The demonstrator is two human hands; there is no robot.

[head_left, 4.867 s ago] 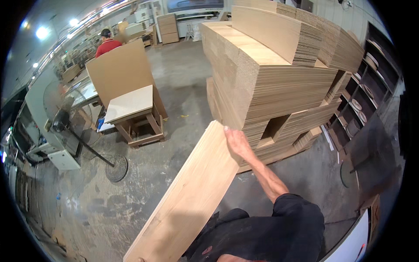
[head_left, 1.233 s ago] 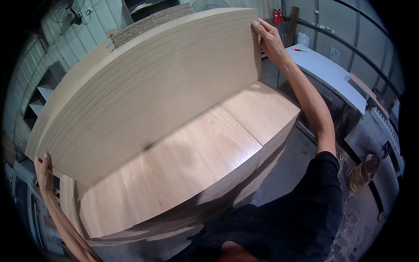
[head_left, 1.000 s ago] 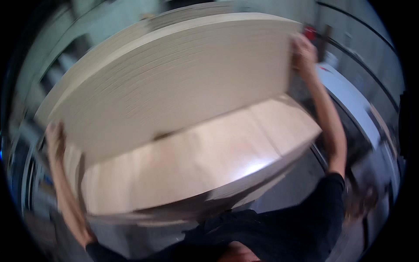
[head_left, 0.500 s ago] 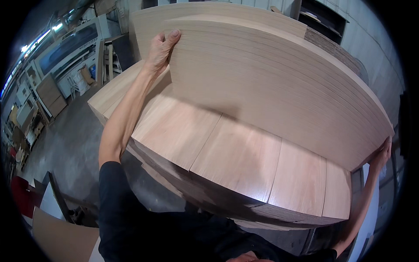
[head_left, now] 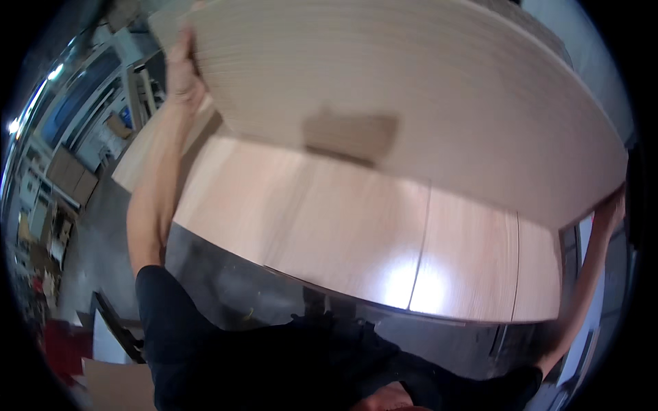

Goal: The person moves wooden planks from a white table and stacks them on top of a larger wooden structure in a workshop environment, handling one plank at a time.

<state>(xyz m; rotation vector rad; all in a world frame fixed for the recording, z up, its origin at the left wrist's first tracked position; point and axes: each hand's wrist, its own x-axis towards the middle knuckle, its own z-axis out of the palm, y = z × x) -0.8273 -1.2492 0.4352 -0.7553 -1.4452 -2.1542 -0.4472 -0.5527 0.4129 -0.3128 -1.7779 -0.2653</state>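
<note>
A wide stack of thin, pale wood-grain boards (head_left: 439, 96) stands on its long edge in front of me. My left hand (head_left: 184, 75) is closed on the stack's left end, high up, its fingers blurred by motion. At the lower right corner my right hand (head_left: 608, 209) grips the other end, its fingers partly hidden. Beneath the upright boards lie flat panels (head_left: 343, 226) of the same light wood, side by side with narrow seams between them. A dark shadow falls on the lower middle of the held stack.
More light wood panels (head_left: 133, 168) jut out at the left, beyond my forearm. Grey floor (head_left: 103, 233) shows on that side, with machinery and leaning boards farther back. A brown sheet (head_left: 120, 385) and a red object (head_left: 67, 346) sit at the lower left.
The held boards now loom larger and reach past the upper edge of the picture. My left hand appears farther left and higher. The view has shifted, and both hands keep their hold.
</note>
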